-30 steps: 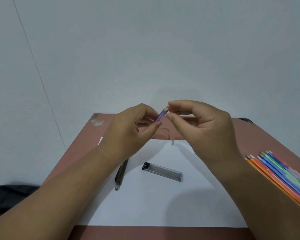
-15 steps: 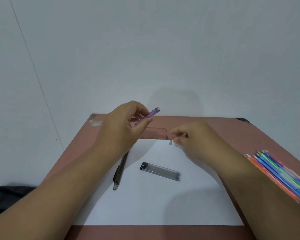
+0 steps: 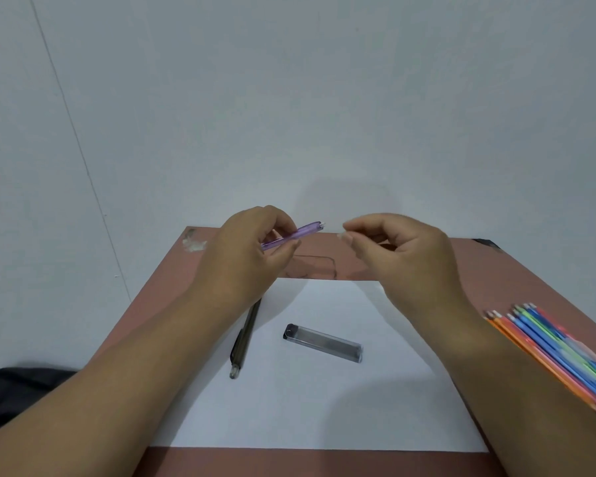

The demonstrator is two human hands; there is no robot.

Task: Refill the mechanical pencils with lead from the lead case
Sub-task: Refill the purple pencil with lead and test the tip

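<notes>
At frame centre the left hand (image 3: 245, 259) pinches a translucent purple mechanical pencil (image 3: 291, 235) tilted up-right, the right hand (image 3: 403, 253) pinches something tiny I cannot identify, and below, on smooth white paper (image 3: 324, 407), lies the clear rectangular lead case (image 3: 323, 343).

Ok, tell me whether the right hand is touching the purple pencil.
Apart. The head view shows wall and table between the right hand and the end of the purple pencil, which the left hand holds.

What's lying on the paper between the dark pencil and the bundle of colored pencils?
In the head view, only the lead case lies between the dark pencil and the colored pencils.
</notes>
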